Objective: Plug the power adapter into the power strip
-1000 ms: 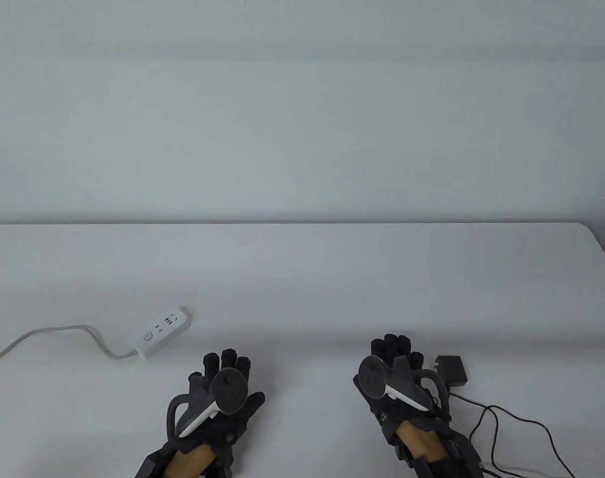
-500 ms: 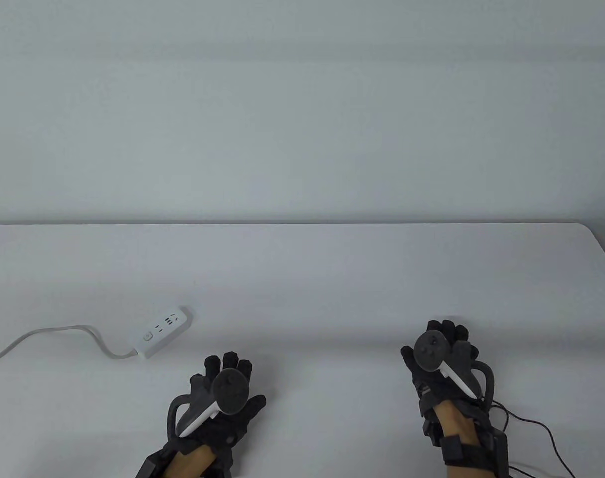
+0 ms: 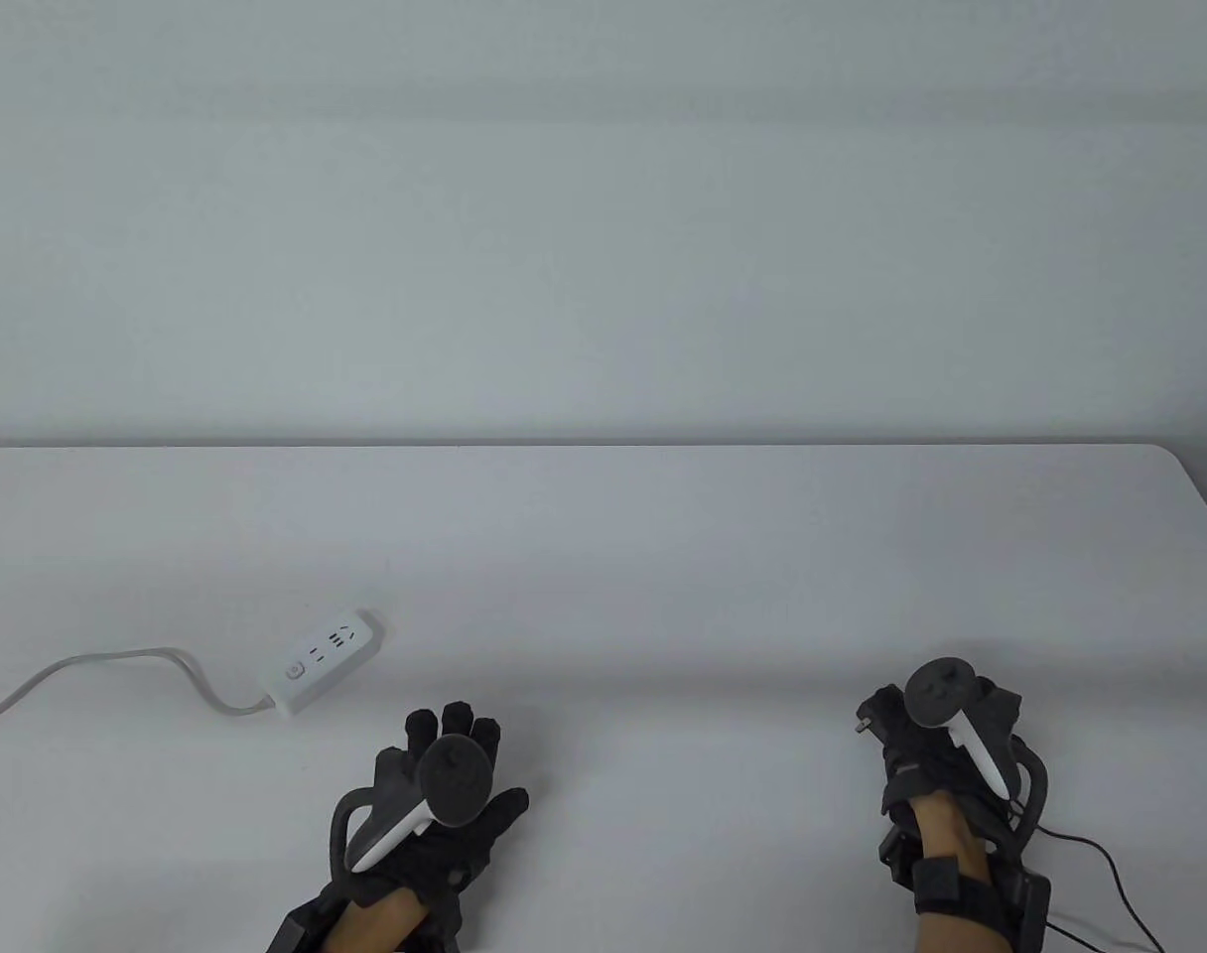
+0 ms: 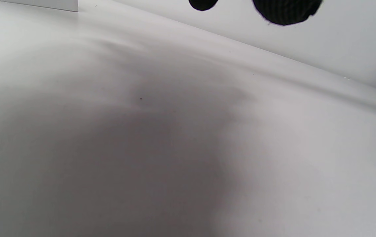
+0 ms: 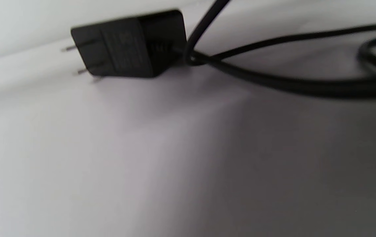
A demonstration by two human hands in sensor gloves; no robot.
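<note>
The black power adapter [image 5: 128, 46] lies on the white surface [image 3: 663, 556] in the right wrist view, its two metal prongs [image 5: 72, 59] pointing to that view's left and its black cord [image 5: 273, 79] running off to the right in loose loops. In the table view the right hand [image 3: 936, 740] sits directly over the adapter, hiding almost all of it; only a small dark corner with a metal prong shows just past the hand's left side. Whether the fingers are closed on the adapter or merely lie over it cannot be told, since the wrist view shows no fingers and the tracker [image 3: 946, 695] covers the back of the hand. The cord trails out from behind the right wrist toward the person. The left hand [image 3: 445, 784] rests flat on the surface, fingers spread and holding nothing; two of its fingertips [image 4: 285, 11] hang into the top of the left wrist view above bare surface. The white power strip [image 3: 321, 660] lies ahead and to the left of the left hand, well apart from the right hand, sockets up, with its white cable [image 3: 97, 670] curving further left.
</note>
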